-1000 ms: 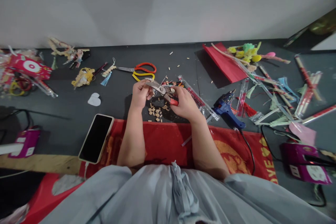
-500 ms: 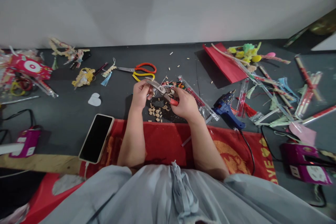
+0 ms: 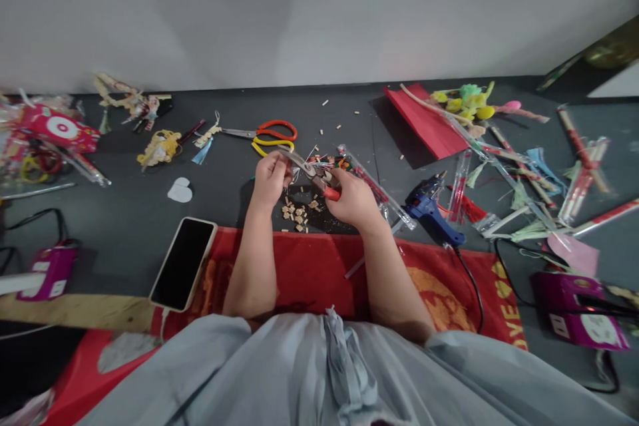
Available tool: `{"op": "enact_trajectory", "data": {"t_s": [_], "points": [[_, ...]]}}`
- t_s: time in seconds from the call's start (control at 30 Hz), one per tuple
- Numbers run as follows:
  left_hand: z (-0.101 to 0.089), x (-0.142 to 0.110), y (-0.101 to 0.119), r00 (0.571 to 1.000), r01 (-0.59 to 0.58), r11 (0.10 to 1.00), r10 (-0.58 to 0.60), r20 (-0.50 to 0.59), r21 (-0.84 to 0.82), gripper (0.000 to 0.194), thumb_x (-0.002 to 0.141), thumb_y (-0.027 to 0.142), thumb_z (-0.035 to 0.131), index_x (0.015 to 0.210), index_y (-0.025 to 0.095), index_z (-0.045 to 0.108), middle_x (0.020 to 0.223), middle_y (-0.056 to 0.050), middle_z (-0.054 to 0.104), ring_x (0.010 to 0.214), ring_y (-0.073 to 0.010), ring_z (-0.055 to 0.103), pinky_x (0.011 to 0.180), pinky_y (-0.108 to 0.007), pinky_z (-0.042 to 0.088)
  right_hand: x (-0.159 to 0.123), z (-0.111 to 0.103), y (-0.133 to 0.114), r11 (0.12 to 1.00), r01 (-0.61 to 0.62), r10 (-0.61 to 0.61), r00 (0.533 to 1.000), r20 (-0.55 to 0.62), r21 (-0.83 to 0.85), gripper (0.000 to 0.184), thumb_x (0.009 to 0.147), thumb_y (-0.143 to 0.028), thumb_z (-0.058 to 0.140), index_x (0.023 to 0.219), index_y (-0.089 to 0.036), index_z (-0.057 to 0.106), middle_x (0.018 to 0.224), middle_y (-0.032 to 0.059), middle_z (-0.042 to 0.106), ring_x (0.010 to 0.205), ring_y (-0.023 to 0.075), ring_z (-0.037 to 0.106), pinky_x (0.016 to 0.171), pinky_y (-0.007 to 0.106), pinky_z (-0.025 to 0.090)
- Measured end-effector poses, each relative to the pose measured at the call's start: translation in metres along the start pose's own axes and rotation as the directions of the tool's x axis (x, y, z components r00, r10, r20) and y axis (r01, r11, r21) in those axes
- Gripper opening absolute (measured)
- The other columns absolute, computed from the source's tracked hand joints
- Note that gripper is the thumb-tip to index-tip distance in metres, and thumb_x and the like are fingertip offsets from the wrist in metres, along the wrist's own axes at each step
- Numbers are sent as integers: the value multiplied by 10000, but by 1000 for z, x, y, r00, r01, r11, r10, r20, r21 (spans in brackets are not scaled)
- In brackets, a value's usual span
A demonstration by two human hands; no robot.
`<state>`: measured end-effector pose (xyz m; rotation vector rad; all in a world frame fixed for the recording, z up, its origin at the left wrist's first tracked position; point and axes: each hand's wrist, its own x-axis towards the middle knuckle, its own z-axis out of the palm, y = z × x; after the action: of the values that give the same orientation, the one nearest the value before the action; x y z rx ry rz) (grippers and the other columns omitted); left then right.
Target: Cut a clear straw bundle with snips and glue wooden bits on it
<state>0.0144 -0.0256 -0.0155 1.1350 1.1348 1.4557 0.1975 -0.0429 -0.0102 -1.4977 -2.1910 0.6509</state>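
Note:
My right hand [image 3: 352, 198] is closed round the red handles of metal pliers [image 3: 309, 170], whose jaws point up and left toward my left hand [image 3: 271, 178]. My left hand is pinched shut on something small at the jaws; I cannot make out what it is. Both hands hover over the dark table [image 3: 224, 173], just above a scatter of small tan wood bits [image 3: 298, 212]. A clear packet of coloured sticks [image 3: 372, 183] lies right behind my right hand.
Red-and-yellow-handled scissors [image 3: 267, 134] lie beyond my hands. A phone [image 3: 183, 262] rests at the left on the red cloth [image 3: 309, 273]. A blue glue gun [image 3: 432, 210] lies at the right. A red paper sheet [image 3: 426, 121] and loose craft sticks lie beyond it. Purple boxes [image 3: 579, 309] flank the table.
Both hands and the pliers have shifted slightly toward me and to the right; the grip on the pliers is unchanged.

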Motion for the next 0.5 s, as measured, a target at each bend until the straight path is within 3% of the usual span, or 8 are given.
{"op": "enact_trajectory", "data": {"t_s": [0.17, 0.27, 0.5], "points": [[-1, 0, 0, 999, -38, 997, 37, 23, 72, 462, 767, 598, 565, 610, 175, 469, 507, 52, 402, 386, -28, 354, 376, -173, 255, 0, -2, 3, 1000, 15, -15, 1000, 2, 27, 392, 649, -209, 493, 1030, -165, 574, 895, 113, 678, 813, 286, 627, 686, 381, 487], [-2, 0, -2, 999, -39, 999, 38, 22, 33, 459, 760, 582, 589, 596, 170, 467, 517, 54, 391, 385, -24, 363, 377, -170, 258, 1, 0, 6, 997, 50, -50, 999, 1, 52, 451, 644, -207, 495, 1086, -148, 558, 938, 126, 673, 849, 288, 622, 725, 397, 496], [-2, -2, 6, 991, 126, 980, -119, 54, -151, 491, 671, 498, 713, 502, 149, 412, 497, 70, 322, 339, -1, 306, 313, -145, 176, 3, 6, 13, 979, 192, -188, 980, -67, 63, 510, 654, -204, 506, 1159, -130, 495, 1041, 159, 620, 971, 302, 572, 855, 451, 468]]}}
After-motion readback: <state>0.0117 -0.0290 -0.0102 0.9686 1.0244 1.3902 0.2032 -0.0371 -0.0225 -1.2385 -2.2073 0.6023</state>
